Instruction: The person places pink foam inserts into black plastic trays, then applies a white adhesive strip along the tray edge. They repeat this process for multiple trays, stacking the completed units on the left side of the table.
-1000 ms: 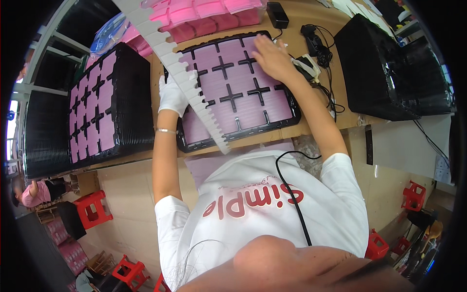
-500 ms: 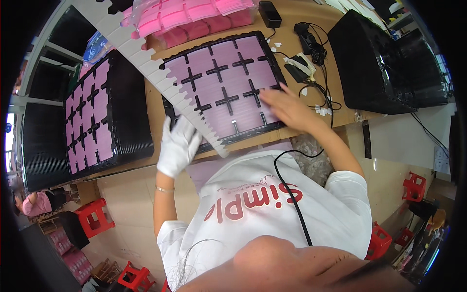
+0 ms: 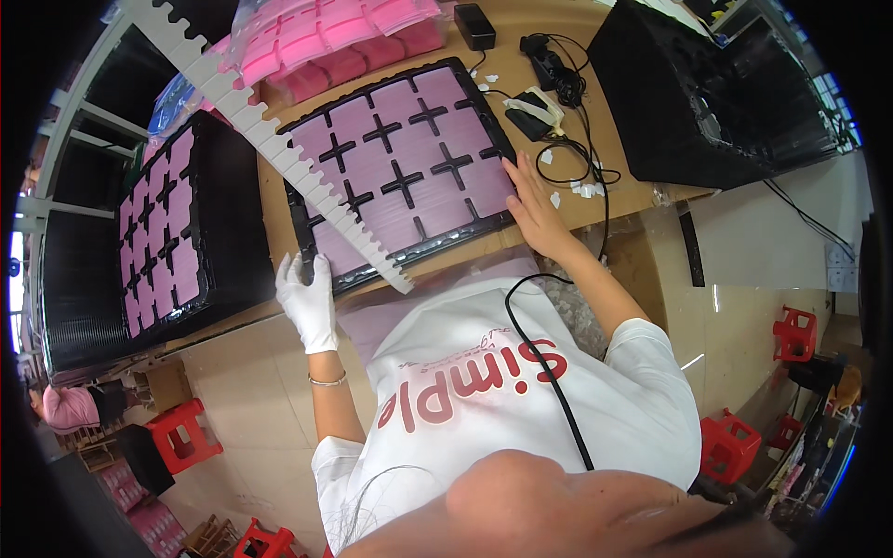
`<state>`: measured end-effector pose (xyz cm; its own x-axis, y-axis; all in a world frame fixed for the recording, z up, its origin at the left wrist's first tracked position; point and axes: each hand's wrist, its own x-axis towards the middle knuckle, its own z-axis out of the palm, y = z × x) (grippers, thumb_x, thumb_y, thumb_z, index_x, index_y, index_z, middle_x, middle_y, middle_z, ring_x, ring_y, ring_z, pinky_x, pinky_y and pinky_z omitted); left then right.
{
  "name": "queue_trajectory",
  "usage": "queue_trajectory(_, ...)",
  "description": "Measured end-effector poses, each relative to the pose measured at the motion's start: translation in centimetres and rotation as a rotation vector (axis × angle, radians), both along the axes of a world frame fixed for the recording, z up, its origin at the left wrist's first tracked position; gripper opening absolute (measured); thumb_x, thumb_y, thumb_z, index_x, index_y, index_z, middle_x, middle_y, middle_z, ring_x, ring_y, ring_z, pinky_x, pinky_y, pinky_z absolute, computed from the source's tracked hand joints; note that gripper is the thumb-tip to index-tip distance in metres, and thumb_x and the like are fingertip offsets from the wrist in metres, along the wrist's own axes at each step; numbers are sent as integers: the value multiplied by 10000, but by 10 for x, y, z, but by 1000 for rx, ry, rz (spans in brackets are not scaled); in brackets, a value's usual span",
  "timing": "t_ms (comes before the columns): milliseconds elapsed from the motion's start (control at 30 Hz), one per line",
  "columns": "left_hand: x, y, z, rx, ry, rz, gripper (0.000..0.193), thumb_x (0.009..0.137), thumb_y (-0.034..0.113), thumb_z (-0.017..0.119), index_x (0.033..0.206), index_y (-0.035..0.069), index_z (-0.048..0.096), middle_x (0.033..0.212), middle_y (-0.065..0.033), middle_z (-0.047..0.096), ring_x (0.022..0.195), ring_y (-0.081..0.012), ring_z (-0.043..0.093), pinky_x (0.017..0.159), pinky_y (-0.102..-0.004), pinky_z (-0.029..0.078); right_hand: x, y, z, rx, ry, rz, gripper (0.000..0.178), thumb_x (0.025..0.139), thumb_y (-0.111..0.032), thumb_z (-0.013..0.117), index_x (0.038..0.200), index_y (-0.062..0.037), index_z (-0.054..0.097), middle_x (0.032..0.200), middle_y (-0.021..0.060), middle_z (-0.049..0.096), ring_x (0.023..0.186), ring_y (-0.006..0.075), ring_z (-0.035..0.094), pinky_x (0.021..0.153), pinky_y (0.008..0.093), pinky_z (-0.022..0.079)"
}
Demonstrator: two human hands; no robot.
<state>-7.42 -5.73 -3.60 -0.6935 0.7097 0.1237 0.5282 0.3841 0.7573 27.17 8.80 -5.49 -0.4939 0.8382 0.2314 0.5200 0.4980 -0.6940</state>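
Your tray (image 3: 446, 242) lies on the table (image 3: 513, 26) in front of you, tilted a little in the view, between your two hands; its lilac face (image 3: 419, 144) shows black crosses and sits in a black rim; your gloved left hand (image 3: 309, 299) is at the tray's near left corner, thumb and fingers spread wide, with nothing visible in it; whether its thumb touches the rim you cannot tell; your bare right hand (image 3: 537, 206) is at the right edge, toward the near corner, its fingers straight and extended along the rim rather than wrapped round anything; a pale toothed strip (image 3: 270, 143) slants across the view, covering part of the tray's left side and ending over its near edge; to the left of your left hand stands a black stack (image 3: 228, 219) with a similar lilac face; beyond the tray lie pink packs (image 3: 344, 42) and a black adapter (image 3: 475, 26); to the right, past your right hand, are tangled cables (image 3: 569, 88), white scraps (image 3: 588, 190) and another tall black block (image 3: 651, 102).
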Motion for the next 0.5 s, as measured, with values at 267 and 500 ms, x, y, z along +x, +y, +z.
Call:
queue_trajectory(267, -6, 3, 127, 460, -447, -22, 505, 879, 182, 701, 1279, -52, 502, 1127, -80, 583, 954, -112, 546, 831, -234, 455, -20, -2, 68, 381, 215, 70, 641, 1008, -417, 321, 1482, 10, 267, 1568, 202, 194, 1472, 364, 97, 1164, 508, 42)
queue_trajectory(500, -198, -77, 212, 494, 20, 200, 551, 859, 242, 730, 1308, -1, 524, 1114, -62, 612, 894, -110, 587, 674, -244, 519, -40, 4, 91, 407, 269, 114, 634, 1025, -440, 286, 1447, 33, 326, 1528, 209, 289, 1449, 363, 196, 1163, 452, 149)
